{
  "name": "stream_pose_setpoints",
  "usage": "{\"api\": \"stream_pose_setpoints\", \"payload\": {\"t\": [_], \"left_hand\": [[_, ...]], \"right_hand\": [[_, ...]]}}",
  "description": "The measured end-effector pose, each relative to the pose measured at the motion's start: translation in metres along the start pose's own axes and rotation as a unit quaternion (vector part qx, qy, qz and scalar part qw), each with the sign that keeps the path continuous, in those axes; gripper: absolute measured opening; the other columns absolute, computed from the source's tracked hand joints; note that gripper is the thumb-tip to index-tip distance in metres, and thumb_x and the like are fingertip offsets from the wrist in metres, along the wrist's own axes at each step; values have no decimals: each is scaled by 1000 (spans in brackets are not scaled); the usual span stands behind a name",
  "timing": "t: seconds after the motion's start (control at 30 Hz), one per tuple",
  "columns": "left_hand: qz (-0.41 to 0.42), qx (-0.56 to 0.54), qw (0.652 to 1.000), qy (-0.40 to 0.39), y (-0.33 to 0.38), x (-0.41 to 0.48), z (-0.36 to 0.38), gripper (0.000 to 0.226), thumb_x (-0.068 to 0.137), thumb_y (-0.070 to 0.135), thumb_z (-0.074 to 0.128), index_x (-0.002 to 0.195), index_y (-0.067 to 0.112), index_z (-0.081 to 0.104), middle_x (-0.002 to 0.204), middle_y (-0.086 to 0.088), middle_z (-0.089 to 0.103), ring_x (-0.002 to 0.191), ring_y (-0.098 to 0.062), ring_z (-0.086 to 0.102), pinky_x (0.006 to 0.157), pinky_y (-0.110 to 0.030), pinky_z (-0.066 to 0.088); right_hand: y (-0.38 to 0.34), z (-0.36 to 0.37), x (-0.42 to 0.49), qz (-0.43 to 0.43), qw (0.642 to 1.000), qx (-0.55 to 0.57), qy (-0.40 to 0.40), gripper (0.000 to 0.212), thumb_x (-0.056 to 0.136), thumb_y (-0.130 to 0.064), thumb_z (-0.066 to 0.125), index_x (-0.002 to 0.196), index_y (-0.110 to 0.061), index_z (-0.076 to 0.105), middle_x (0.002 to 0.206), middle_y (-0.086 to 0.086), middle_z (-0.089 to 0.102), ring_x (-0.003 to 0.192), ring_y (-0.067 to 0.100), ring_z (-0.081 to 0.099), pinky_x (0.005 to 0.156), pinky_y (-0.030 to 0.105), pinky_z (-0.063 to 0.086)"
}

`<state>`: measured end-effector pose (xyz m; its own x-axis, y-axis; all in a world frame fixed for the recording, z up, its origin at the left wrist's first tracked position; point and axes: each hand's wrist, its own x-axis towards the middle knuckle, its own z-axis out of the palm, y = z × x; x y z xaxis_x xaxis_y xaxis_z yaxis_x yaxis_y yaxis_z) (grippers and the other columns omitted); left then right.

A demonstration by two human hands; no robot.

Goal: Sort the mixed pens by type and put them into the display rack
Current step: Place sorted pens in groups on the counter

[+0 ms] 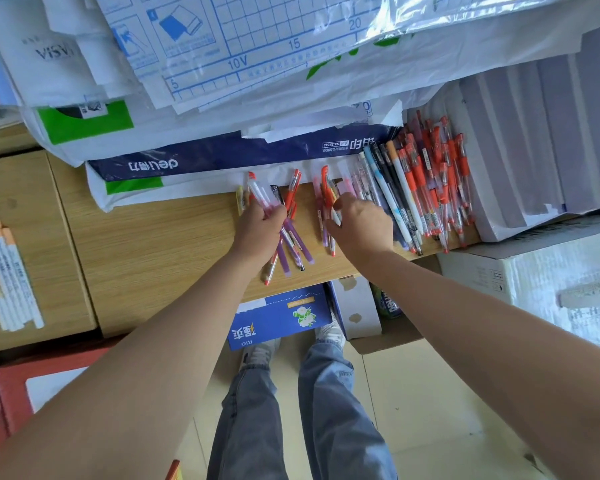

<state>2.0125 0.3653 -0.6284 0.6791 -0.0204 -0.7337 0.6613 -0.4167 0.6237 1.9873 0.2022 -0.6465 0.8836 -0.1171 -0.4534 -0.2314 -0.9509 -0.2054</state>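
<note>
Jeans-clad legs (291, 410) stand by a blue box (278, 317) under the wooden surface (146, 251). Orange-capped white pens (6, 275) lie far left. The left hand (257, 232) grips a red and purple pen bundle (293, 237). The right hand (362, 228), apart from it, curls its fingers on a small pen cluster (323, 188). Just right lies the mixed pen pile (430, 188), and behind is a Deli paper ream (222, 155).
</note>
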Motion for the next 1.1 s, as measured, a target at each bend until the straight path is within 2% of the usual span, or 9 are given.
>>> {"api": "stream_pose_setpoints", "payload": {"t": [0.13,0.23,0.4,0.53,0.63,0.73,0.83,0.97,1.1], "left_hand": [[0,-3,1000,-9,-6,-3,-5,19,99,22,44,97,6,53,86,-14,62,73,-22,62,60,-21,45],[5,9,1000,-5,-11,-5,-10,18,100,21,43,92,8,51,76,-6,55,67,-14,55,59,-20,41],[-4,0,1000,-8,-17,-6,-14,19,100,22,43,91,7,50,79,-11,51,72,-21,52,63,-27,40],[-8,-29,1000,-7,-17,-9,-17,19,101,20,42,98,5,52,85,-15,58,76,-23,59,68,-28,43],[-20,-49,999,10,-19,-12,-20,16,101,22,42,102,7,50,75,-2,50,68,-12,52,64,-23,39],[-48,-104,993,21,-21,-15,-25,18,100,28,46,100,11,51,82,-4,53,80,-18,57,79,-34,45],[-69,-159,984,29,-19,-25,-34,15,99,28,47,100,14,52,91,-8,58,88,-22,60,83,-39,46],[-43,-228,972,44,-21,-45,-54,12,100,20,46,92,14,53,87,-9,60,78,-20,59,74,-33,49],[-25,-267,961,75,-36,-63,-83,19,100,20,46,85,14,55,76,-4,60,70,-19,58,71,-34,48]], "right_hand": [[-12,2,6,-6,1000,-29,0,42,91,-42,60,111,-9,43,77,4,51,69,24,54,58,32,43],[-16,9,8,-37,999,-23,8,33,94,-34,57,112,-9,46,75,4,52,68,23,54,57,30,38],[-20,21,9,-30,999,11,4,31,92,-43,57,93,-12,60,73,6,64,63,24,59,55,29,45],[-22,20,8,6,988,153,-4,25,86,-38,58,77,-15,60,65,5,63,56,23,60,54,31,52],[-26,11,-1,-31,969,240,-56,14,86,-23,57,78,-11,58,64,5,61,53,16,51,52,26,44],[-38,-2,-10,-50,932,332,-138,12,89,-13,50,84,-5,58,66,0,60,62,19,56,64,30,49],[-57,-13,-18,-62,913,350,-201,14,95,-10,45,89,-16,56,71,-2,58,61,11,52,54,10,40],[-87,-16,-30,-97,903,339,-246,15,101,-17,39,107,-16,52,75,-2,55,63,10,49,57,22,37],[-124,-14,-48,-133,883,337,-298,31,101,-32,42,123,-10,48,96,11,65,85,24,62,77,37,49]]}}
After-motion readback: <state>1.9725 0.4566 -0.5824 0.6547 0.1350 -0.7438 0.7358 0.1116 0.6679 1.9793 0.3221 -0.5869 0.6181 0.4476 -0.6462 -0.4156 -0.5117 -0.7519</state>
